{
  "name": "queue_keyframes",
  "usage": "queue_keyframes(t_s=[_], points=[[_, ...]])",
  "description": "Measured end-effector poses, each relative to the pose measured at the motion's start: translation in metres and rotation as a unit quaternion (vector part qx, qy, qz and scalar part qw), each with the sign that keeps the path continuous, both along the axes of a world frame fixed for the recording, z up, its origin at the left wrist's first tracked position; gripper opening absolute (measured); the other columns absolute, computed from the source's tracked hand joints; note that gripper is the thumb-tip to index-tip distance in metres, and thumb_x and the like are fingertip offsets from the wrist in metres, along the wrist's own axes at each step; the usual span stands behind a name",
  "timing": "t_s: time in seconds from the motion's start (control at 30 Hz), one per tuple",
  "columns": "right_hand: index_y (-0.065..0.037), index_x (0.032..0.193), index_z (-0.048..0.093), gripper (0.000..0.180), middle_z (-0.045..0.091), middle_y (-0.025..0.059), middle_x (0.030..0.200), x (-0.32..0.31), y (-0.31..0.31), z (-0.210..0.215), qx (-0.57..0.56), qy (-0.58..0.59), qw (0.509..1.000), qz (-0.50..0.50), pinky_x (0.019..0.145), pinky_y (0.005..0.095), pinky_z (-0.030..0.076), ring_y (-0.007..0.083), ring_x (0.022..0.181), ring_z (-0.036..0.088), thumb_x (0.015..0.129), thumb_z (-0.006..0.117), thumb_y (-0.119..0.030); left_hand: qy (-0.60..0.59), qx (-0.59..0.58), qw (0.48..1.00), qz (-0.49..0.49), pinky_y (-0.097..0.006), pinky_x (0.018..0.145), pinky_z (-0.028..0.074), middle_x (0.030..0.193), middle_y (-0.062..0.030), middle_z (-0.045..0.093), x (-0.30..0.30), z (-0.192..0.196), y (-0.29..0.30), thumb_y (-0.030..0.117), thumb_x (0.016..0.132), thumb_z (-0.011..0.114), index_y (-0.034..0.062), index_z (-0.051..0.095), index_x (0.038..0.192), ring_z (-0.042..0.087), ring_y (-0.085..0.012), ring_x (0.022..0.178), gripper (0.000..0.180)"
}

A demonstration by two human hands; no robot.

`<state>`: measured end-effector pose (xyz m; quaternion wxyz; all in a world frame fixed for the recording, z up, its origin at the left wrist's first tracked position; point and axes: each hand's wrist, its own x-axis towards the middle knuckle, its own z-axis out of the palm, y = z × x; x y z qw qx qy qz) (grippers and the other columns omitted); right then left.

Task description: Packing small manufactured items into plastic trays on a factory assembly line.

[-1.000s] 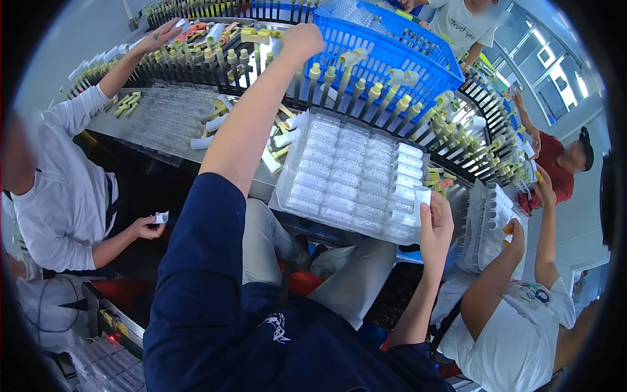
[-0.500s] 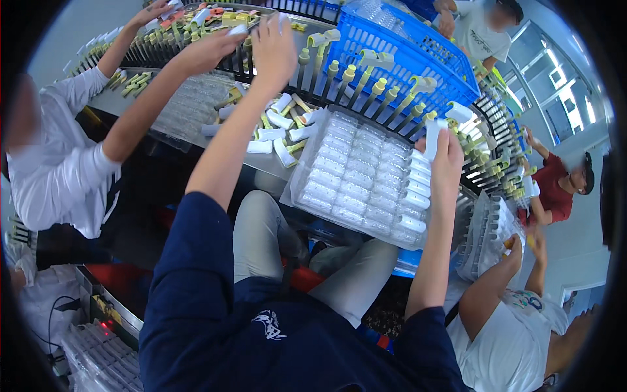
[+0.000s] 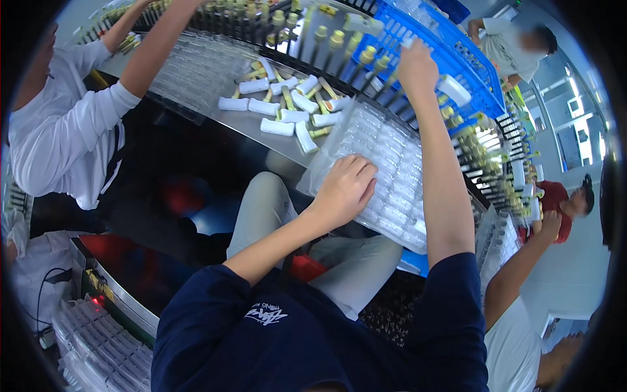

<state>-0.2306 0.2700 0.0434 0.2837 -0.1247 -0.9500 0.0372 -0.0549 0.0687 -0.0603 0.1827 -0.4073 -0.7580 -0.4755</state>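
My left hand [image 3: 344, 189] lies on the near corner of a clear plastic blister tray [image 3: 392, 163] filled with small white tubes, fingers bent over its edge. My right hand [image 3: 416, 65] is stretched out to the row of upright pegs [image 3: 366, 65] on the conveyor, fingers closed around something small that I cannot make out. A pile of loose white tubes with yellow-green caps [image 3: 287, 108] lies on the grey bench left of the tray.
A blue crate [image 3: 450, 52] stands behind the pegs. A person in a white shirt [image 3: 59, 137] on my left reaches to the conveyor. Another person's arm [image 3: 522, 261] reaches in on my right. Stacked clear trays [image 3: 98, 346] sit at the lower left.
My left hand came back from the pegs down onto the tray's near corner. My right hand rose from the tray's right edge up to the peg row.
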Motion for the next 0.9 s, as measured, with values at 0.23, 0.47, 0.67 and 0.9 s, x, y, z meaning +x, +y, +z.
queue_keyframes(t_s=[0.23,0.47,0.67,0.9], points=[[0.0,0.127,0.055,0.041,0.057,0.0235,0.128,0.072,-0.031,-0.028,0.023,0.129,0.955,0.264,0.102,0.0451,0.043,0.0393,0.119,0.054,0.093,0.061,-0.023,-0.003,0.007,0.999,-0.033,-0.042,0.085,0.046,0.096,-0.0134,0.059,0.024,-0.003,0.035,0.002,0.078,0.066,0.0001,0.06,0.096,0.057,-0.0324,0.097,0.02],[-0.001,0.11,0.066,0.021,0.065,0.0161,0.11,0.328,-0.007,-0.062,-0.27,0.033,0.962,-0.002,0.093,0.0404,0.046,0.036,0.106,0.06,0.09,0.062,-0.006,-0.016,-0.042,0.997,-0.064,-0.042,0.083,0.047,0.096,-0.0147,0.061,0.047,-0.007,0.07,0.002,0.081,0.064,-0.0012,0.061,0.099,0.058,-0.0334,0.096,0.018],[-0.001,0.111,0.065,0.026,0.063,0.0166,0.114,0.374,0.023,-0.11,-0.225,0.023,0.974,0.007,0.094,0.0414,0.046,0.0359,0.107,0.057,0.085,0.064,-0.002,0.027,-0.056,0.995,-0.074,-0.044,0.084,0.047,0.097,-0.0148,0.062,0.07,-0.019,0.117,0.004,0.084,0.063,0.0001,0.062,0.099,0.058,-0.0344,0.095,0.015],[-0.001,0.109,0.065,0.029,0.061,0.0151,0.11,0.369,0.044,-0.108,-0.195,0.021,0.98,0.029,0.089,0.0436,0.046,0.0359,0.101,0.056,0.08,0.068,-0.002,0.032,-0.141,0.989,-0.042,-0.046,0.087,0.047,0.105,-0.0169,0.063,0.043,0.004,0.157,0.007,0.086,0.062,0.0004,0.062,0.108,0.058,-0.0372,0.102,0.023]])
